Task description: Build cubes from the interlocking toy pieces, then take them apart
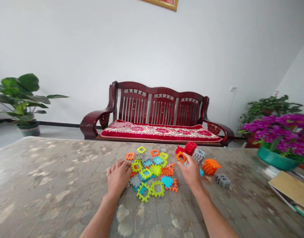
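Note:
My right hand (190, 170) pinches an orange square frame tile (178, 156) between thumb and fingers, just right of a loose spread of interlocking plastic tiles. Solid and hollow pieces lie mixed and overlapping there, among them a solid lime tile (155, 170), a blue tile (166, 181) and a grey tile (135, 181). At the left edge of the spread rests my left hand (119, 177), palm down with its fingers loosely bent and apparently holding nothing. Beyond my right hand stand a red stack (190, 148), a grey stack (198, 156), an orange stack (211, 166) and a nearer grey stack (223, 180).
The patterned tabletop (55, 185) extends around the tiles. On the right are purple flowers in a teal pot (278, 159) and a tan book or folder (290, 188). A dark red wooden bench (161, 109) stands behind the table, with a leafy plant (23, 96) to the left.

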Demonstrator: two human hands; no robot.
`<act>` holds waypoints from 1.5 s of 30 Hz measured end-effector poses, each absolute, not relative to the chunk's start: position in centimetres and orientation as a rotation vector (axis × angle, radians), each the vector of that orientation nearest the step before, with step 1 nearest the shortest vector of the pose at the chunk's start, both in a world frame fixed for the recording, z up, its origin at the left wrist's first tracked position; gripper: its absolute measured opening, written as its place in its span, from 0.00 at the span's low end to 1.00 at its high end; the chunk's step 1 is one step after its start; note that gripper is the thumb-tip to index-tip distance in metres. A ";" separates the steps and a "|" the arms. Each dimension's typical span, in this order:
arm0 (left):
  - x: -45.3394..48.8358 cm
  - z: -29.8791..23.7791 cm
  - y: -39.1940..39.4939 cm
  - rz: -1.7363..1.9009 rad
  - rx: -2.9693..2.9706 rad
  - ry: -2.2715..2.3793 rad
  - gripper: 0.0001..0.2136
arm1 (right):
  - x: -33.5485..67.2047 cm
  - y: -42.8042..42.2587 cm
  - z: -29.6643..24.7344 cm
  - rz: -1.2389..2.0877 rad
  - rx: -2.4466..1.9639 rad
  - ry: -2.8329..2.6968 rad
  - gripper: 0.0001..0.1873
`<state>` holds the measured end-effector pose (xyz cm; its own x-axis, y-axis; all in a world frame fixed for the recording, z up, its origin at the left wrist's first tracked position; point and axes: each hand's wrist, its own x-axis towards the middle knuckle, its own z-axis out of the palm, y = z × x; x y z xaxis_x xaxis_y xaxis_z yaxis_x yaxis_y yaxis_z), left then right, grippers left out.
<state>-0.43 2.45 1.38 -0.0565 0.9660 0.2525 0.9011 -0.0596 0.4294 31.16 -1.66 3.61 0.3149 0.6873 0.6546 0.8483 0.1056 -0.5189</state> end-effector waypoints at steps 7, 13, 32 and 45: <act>-0.5 1.6 2.4 0.720 2.093 2.072 0.14 | 39.6 -4.8 5.7 -0.572 -1.907 -1.216 0.25; -0.5 1.5 2.5 0.735 2.100 2.074 0.14 | 42.1 -7.1 6.2 -0.613 -2.255 -1.026 0.25; -0.4 1.7 2.4 0.718 2.114 2.084 0.15 | 38.6 -5.0 5.6 -0.558 -1.615 -1.265 0.20; -0.5 1.6 2.4 0.729 2.099 2.068 0.14 | 25.4 -5.1 1.5 -0.226 -1.656 -1.852 0.15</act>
<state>-0.49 2.44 1.59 -0.0408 0.9650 0.2590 0.9140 -0.0687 0.3999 25.36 -5.07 1.53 -0.0058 0.8317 0.5552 0.9407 0.1928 -0.2791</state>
